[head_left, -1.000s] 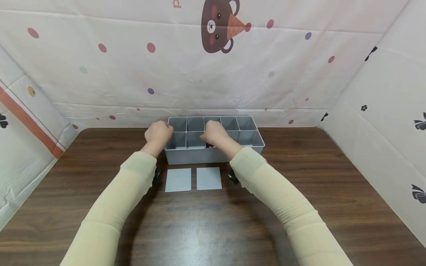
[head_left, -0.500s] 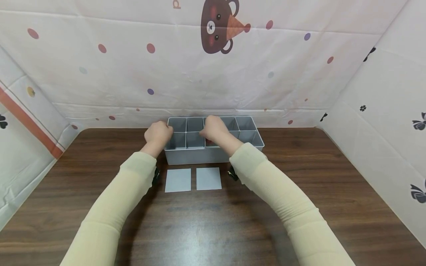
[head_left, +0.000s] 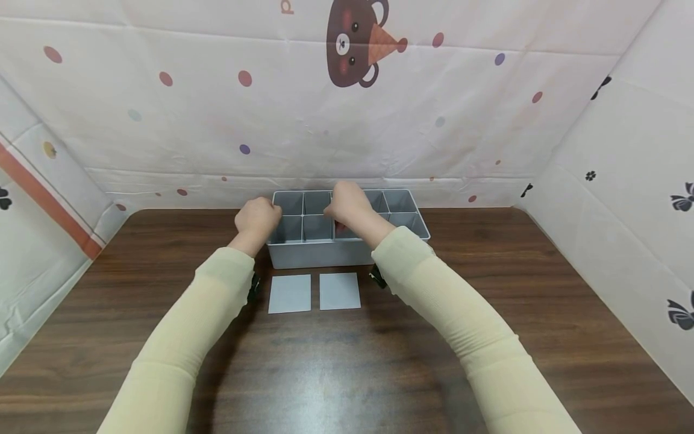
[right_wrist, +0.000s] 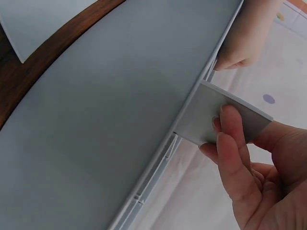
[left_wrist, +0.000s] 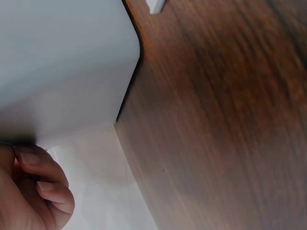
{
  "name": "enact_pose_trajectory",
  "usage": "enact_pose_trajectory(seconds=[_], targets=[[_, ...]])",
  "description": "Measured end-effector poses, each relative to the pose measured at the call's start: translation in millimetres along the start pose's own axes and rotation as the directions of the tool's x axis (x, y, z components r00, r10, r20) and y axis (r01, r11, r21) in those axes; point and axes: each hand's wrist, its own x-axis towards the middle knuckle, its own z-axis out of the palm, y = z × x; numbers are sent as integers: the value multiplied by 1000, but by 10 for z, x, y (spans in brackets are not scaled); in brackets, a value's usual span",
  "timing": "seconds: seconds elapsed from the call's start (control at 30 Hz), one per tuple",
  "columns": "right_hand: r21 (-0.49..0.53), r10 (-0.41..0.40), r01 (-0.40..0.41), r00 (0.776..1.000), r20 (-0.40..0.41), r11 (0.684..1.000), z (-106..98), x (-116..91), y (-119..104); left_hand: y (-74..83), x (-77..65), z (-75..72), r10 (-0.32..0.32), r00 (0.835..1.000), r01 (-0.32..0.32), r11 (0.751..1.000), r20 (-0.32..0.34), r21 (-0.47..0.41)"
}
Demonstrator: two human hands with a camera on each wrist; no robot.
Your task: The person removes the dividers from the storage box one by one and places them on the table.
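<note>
A grey storage box [head_left: 298, 255] divided into two rows of compartments stands at the back of the table. My left hand [head_left: 257, 217] grips the top rim at its left end; in the left wrist view, curled fingers [left_wrist: 53, 191] meet the edge. Over the middle compartments is my right hand [head_left: 349, 204]. The right wrist view shows it pinching a thin grey divider [right_wrist: 208, 115] between thumb and fingers, the panel sticking up above the box's rim. From the head view that divider is hidden behind the hand.
Two pale square panels, a left one [head_left: 290, 294] and a right one [head_left: 340, 291], lie side by side in front of the box. Behind the dark wooden table [head_left: 303, 374] hangs a printed white cloth [head_left: 190, 120], close to the box's back.
My right hand has risen gradually and shifted slightly back, lifting the divider upward from the box. The left hand keeps its grip at the left end, and the box stays in place.
</note>
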Motion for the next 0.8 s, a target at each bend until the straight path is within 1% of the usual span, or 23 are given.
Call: enact_pose_trajectory(seconds=[0.17, 0.47, 0.8], targets=[[4, 13, -13, 1000, 15, 1000, -41, 12, -14, 1, 1, -2, -2, 1000, 2, 1000, 1, 0], [7, 45, -45, 999, 16, 999, -124, 10, -38, 3, -11, -5, -1, 1000, 1, 1000, -7, 2], [14, 36, -37, 999, 10, 999, -246, -30, -77, -1, -11, -12, 7, 1000, -7, 1000, -5, -9]])
